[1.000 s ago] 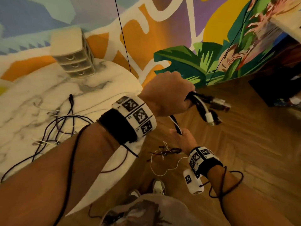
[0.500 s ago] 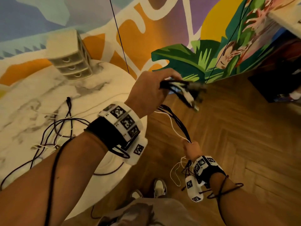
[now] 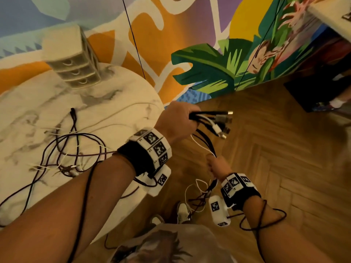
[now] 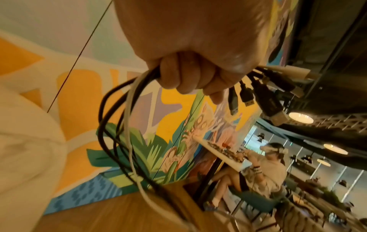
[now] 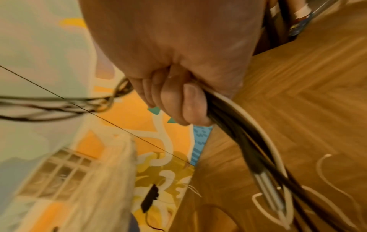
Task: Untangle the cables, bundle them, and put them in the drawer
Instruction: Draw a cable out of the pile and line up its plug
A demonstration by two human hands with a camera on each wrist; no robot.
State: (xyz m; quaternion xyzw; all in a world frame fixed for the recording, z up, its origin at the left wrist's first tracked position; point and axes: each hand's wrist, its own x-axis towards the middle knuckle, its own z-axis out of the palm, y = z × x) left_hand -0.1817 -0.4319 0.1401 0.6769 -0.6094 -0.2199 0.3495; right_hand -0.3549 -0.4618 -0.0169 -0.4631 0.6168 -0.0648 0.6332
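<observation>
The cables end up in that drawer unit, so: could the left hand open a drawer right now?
Probably not: the left hand grips the cable bundle out over the floor, and the drawer unit sits at the table's far side.

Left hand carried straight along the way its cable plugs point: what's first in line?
Looks free: beyond the left hand and its cable plugs the head view shows only open wooden floor. Depth unclear.

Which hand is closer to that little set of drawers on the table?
The left. The left hand grips the cable ends just past the table's edge, nearest the drawer unit. The right hand holds the same cables lower down, out over the floor.
</observation>
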